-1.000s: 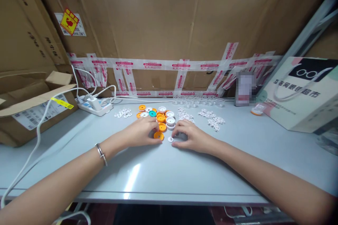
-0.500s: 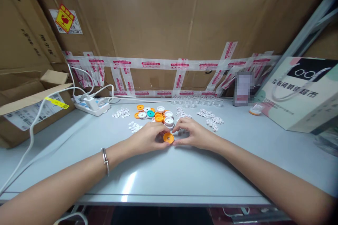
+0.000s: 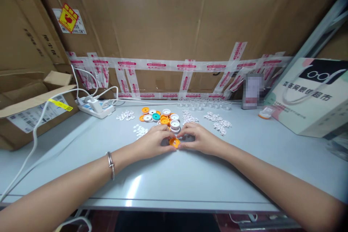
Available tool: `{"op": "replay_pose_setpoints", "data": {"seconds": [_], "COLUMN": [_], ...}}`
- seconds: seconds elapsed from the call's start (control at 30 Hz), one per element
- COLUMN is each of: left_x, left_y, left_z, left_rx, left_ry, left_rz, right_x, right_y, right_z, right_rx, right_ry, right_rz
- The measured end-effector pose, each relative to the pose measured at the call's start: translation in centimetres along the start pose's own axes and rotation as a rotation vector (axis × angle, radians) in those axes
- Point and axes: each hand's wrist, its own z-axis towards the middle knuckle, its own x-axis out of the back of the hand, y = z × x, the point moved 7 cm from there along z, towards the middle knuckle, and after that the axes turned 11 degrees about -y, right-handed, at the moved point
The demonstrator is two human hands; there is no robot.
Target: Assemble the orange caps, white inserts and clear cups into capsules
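Note:
An orange round cup (image 3: 174,143) is held between both hands near the middle of the table. My left hand (image 3: 154,139) grips its left side with thumb and fingers. My right hand (image 3: 199,138) closes on the right side, its fingertips at the rim. Just behind the hands lies a cluster of round parts: orange ones (image 3: 164,119), white ones (image 3: 174,124) and a teal one (image 3: 156,116). Small white discs (image 3: 125,115) lie to the left of the cluster, and white perforated pieces (image 3: 216,119) lie to the right.
Clear small cups (image 3: 200,106) line the table's back. A power strip (image 3: 99,110) with white cables and an open carton (image 3: 38,110) are at left. At right are a phone (image 3: 252,90), a small orange-and-white container (image 3: 265,112) and a paper bag (image 3: 307,98).
My right fingers have moved in against the orange cup, where a gap showed before. Something small and pale now shows inside the cup. The view has shifted slightly.

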Motion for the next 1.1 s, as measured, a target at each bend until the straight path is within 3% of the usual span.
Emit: {"op": "replay_pose_setpoints", "data": {"seconds": [0.33,0.4,0.5,0.63,0.73,0.9,1.1], "left_x": [0.1,0.9,3.7,8.1,10.0,10.2,9.9], "left_y": [-0.1,0.0,-0.3,-2.8,-6.3,-10.9,-13.1], "left_z": [0.4,0.6,0.4,-0.9,-2.4,-5.2,-6.8], "left_rx": [-0.022,-0.047,-0.112,-0.17,-0.068,0.157,0.378], "left_ry": [-0.003,-0.02,-0.001,-0.046,-0.143,-0.311,-0.379], "left_rz": [0.002,0.025,0.046,0.043,0.046,0.135,0.253], "right_x": [0.1,0.2,0.2,0.3,0.0,-0.5,-0.6], "right_y": [-0.2,-0.2,-0.1,0.1,0.2,0.5,0.5], "right_z": [0.0,0.1,0.3,0.7,1.1,1.8,1.8], "right_rx": [-0.052,-0.059,-0.058,-0.089,-0.114,-0.143,-0.118], "right_ry": [0.008,0.011,0.018,-0.003,-0.042,-0.073,-0.08], "right_rz": [0.006,0.012,0.027,0.065,0.079,0.075,0.059]}}
